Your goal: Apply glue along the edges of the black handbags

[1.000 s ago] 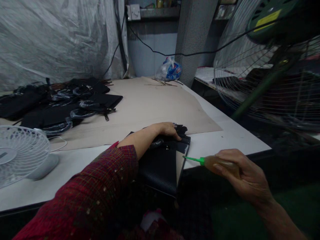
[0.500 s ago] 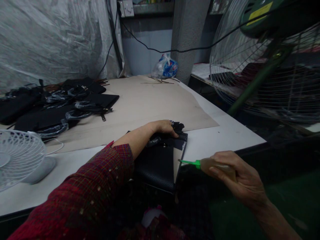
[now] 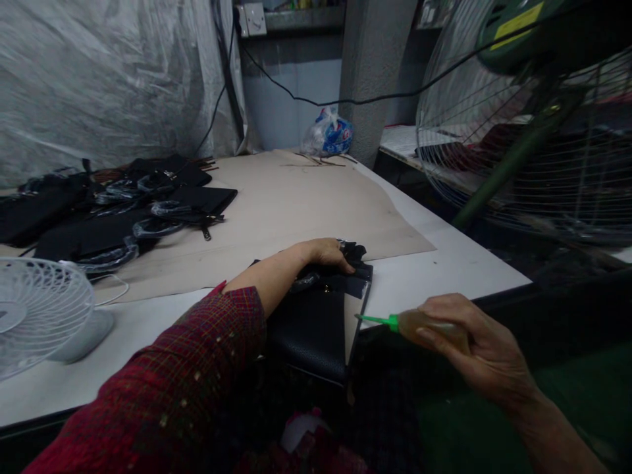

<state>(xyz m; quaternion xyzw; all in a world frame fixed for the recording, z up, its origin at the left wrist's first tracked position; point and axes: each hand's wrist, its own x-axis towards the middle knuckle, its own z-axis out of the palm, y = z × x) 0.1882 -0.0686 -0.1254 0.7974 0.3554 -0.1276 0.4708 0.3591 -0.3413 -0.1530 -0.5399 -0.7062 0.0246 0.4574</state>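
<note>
Head view | rested left grip on black handbag overhanging front edge of tabletop, could not tell if pinching | wrapped right grip around squeeze bottle | judged handbag light, pliable, best steadied near its top; bottle soft, best held mid-body

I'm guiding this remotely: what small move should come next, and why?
Probably ease the right hand toward the body, drawing the bottle and its green nozzle down the pale strip on the black bag: the tip is at that strip, a whitish streak shows near its upper end, and the left hand rests on the bag's top.
</note>
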